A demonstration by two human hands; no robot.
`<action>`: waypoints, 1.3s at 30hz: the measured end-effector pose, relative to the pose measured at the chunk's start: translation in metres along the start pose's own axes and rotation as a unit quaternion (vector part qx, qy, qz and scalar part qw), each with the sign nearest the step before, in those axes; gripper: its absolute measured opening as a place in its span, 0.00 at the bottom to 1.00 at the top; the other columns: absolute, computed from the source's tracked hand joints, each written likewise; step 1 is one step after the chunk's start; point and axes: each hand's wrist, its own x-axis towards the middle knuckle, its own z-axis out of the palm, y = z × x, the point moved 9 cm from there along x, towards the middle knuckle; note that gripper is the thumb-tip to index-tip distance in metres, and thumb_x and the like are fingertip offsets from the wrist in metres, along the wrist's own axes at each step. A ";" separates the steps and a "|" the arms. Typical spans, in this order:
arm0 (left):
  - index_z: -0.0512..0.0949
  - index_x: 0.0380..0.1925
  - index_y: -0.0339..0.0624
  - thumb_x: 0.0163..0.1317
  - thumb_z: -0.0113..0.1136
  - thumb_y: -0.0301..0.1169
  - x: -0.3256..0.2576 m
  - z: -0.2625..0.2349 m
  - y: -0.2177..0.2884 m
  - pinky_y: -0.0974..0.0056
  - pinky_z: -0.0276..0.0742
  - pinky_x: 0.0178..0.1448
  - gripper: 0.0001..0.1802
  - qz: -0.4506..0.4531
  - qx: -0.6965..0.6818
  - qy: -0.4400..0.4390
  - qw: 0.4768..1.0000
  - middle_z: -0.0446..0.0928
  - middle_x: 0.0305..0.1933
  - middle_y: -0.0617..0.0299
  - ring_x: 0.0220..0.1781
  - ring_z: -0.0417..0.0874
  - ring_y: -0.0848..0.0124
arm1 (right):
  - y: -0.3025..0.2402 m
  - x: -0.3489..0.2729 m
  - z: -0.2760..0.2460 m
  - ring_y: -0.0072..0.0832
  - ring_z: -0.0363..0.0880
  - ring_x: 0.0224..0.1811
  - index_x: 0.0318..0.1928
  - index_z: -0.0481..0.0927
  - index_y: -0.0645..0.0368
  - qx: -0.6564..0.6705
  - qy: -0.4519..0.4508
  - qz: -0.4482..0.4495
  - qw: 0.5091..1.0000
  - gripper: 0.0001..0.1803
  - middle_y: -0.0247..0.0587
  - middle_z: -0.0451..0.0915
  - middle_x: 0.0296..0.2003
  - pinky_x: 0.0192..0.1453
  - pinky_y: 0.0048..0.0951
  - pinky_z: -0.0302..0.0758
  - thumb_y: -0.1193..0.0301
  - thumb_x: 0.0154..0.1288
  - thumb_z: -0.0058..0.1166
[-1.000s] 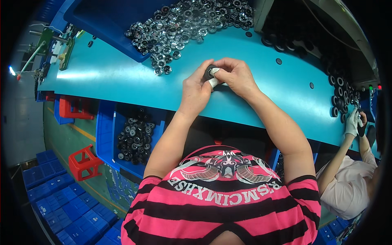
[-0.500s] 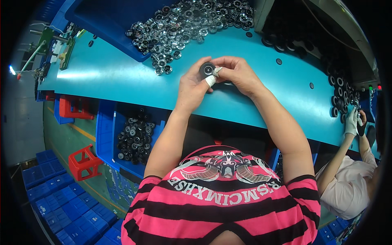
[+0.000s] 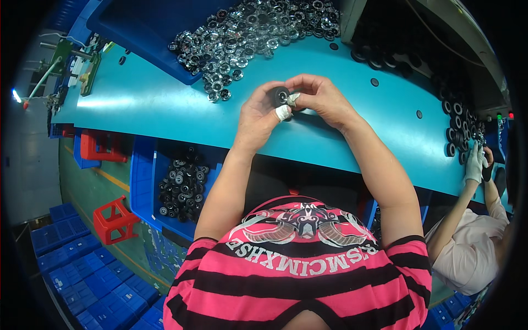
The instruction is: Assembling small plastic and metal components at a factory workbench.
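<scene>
Over the blue-green table, a small black wheel with a paler hub centre is held between both hands. Closed around its left side is my left hand, with white tape on the thumb. My right hand pinches the wheel's right side, its taped thumb pressed close to the hub. Part of the wheel is hidden behind the fingers. Beyond my hands lies a heap of clear, shiny wheel hubs with dark centres.
A blue bin tilts at the back left. Black rings lie to the right, where a gloved co-worker's hand works. Beneath the table edge, an open blue crate holds several wheels. A red stool stands on the floor.
The wheel has turned slightly in my fingers, so its face now shows at more of an angle. Both hands stay in nearly the same place.
</scene>
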 end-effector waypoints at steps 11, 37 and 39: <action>0.77 0.56 0.36 0.56 0.72 0.21 -0.003 0.001 0.006 0.63 0.83 0.56 0.26 0.048 0.076 0.057 0.994 0.76 0.53 0.58 0.53 0.82 0.67 | 0.000 -0.003 0.008 0.24 0.83 0.45 0.62 0.77 0.61 -0.003 -0.031 0.001 1.000 0.22 0.39 0.81 0.49 0.52 0.26 0.81 0.74 0.67 0.53; 0.80 0.49 0.40 0.50 0.75 0.27 -0.056 -0.012 0.085 0.66 0.76 0.45 0.24 0.178 0.467 0.147 0.853 0.75 0.44 0.60 0.41 0.78 0.68 | -0.026 -0.004 -0.064 0.19 0.81 0.38 0.55 0.84 0.58 -0.165 0.097 -0.041 0.981 0.18 0.36 0.84 0.40 0.40 0.26 0.81 0.69 0.66 0.61; 0.79 0.52 0.40 0.50 0.74 0.26 -0.101 -0.052 0.115 0.64 0.75 0.47 0.26 0.153 0.521 0.177 0.821 0.74 0.42 0.58 0.41 0.78 0.66 | -0.069 -0.016 -0.103 0.20 0.81 0.36 0.53 0.85 0.56 -0.239 0.153 -0.095 0.954 0.17 0.31 0.84 0.36 0.38 0.25 0.79 0.65 0.65 0.63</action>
